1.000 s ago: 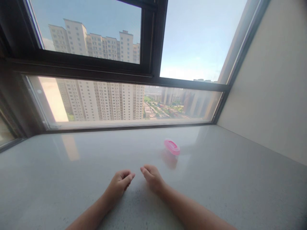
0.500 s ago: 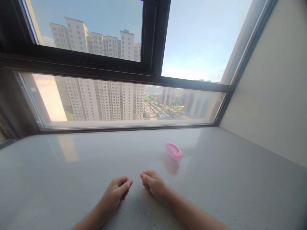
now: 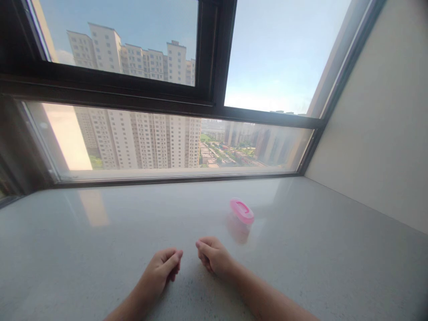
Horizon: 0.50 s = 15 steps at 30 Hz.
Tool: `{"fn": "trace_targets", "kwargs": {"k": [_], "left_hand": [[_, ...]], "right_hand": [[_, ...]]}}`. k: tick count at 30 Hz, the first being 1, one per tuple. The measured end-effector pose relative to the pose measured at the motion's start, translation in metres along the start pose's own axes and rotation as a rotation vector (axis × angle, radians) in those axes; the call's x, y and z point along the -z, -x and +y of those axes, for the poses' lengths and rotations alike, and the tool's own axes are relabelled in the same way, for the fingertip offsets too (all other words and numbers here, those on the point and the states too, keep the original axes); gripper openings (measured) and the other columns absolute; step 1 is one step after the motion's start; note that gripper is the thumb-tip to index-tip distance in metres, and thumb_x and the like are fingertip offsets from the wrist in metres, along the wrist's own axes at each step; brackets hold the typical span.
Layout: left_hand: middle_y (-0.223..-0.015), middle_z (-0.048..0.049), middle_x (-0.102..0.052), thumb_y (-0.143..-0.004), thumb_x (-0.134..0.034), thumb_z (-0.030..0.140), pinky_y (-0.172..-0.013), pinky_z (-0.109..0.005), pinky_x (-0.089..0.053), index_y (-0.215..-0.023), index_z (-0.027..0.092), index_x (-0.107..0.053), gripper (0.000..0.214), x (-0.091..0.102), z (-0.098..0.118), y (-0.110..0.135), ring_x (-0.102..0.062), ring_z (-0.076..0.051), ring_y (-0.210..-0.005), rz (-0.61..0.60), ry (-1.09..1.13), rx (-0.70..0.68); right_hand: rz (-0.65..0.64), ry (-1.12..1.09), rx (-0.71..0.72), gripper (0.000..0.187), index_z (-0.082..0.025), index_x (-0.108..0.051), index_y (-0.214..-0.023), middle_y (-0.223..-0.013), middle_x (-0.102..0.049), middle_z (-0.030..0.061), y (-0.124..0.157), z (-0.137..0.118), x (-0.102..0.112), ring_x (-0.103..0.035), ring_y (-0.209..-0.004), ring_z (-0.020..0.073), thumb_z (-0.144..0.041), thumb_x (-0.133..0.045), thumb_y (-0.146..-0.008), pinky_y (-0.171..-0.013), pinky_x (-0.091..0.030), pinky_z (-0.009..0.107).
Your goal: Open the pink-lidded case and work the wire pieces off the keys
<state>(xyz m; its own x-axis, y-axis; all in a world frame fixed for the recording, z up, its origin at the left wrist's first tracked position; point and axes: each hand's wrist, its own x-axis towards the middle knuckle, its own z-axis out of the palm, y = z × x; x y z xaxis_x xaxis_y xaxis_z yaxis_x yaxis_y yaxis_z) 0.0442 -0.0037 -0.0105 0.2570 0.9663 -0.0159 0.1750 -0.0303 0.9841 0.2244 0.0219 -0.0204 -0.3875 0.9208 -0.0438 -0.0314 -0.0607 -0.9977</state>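
Note:
Both hands rest on the pale speckled windowsill, curled into loose fists with thumbs over the fingers. My left hand (image 3: 165,267) is closed, and nothing shows in it. A narrow gap separates it from my right hand (image 3: 212,255), which is likewise closed with nothing visible inside. Beyond my right hand, a little to its right, is a small container with a rounded pink lid (image 3: 242,211). Its clear lower part is hard to make out against the glossy surface. Neither hand touches it.
The broad windowsill (image 3: 133,223) reaches back to a dark-framed window (image 3: 214,109). A plain pale wall (image 3: 377,156) bounds the right side. Tall buildings (image 3: 154,138) and sky are outside the glass.
My left hand has drawn back very slightly to the left, widening the gap between the thumbs a little. My right hand and the pink-lidded container stay in place.

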Motion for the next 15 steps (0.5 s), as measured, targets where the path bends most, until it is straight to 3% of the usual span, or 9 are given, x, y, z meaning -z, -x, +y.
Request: {"fn": "trace_targets", "kwargs": {"k": [7, 15], "left_hand": [[-0.051, 0.0034, -0.044, -0.077, -0.046, 0.06, -0.046, -0.024, -0.028, -0.056, 0.018, -0.048, 0.047, 0.001, 0.001, 0.001, -0.038, -0.012, -0.046, -0.018, 0.015, 0.006], [-0.051, 0.0046, -0.041, -0.079, -0.041, 0.057, -0.047, -0.024, -0.026, -0.059, 0.019, -0.047, 0.043, -0.005, 0.008, 0.014, -0.036, -0.012, -0.046, -0.023, -0.201, -0.001]], "right_hand": [[-0.004, 0.02, 0.014, 0.042, -0.02, -0.041, -0.053, -0.034, -0.035, -0.009, 0.001, 0.0, 0.0, -0.026, -0.026, 0.0047, -0.055, -0.052, -0.074, -0.029, -0.015, 0.019], [-0.01, 0.061, 0.057, 0.04, -0.02, -0.041, -0.052, -0.036, -0.034, -0.0084, 0.002, 0.001, -0.003, -0.026, -0.031, 0.0052, -0.05, -0.051, -0.076, -0.034, -0.018, 0.02]]}}
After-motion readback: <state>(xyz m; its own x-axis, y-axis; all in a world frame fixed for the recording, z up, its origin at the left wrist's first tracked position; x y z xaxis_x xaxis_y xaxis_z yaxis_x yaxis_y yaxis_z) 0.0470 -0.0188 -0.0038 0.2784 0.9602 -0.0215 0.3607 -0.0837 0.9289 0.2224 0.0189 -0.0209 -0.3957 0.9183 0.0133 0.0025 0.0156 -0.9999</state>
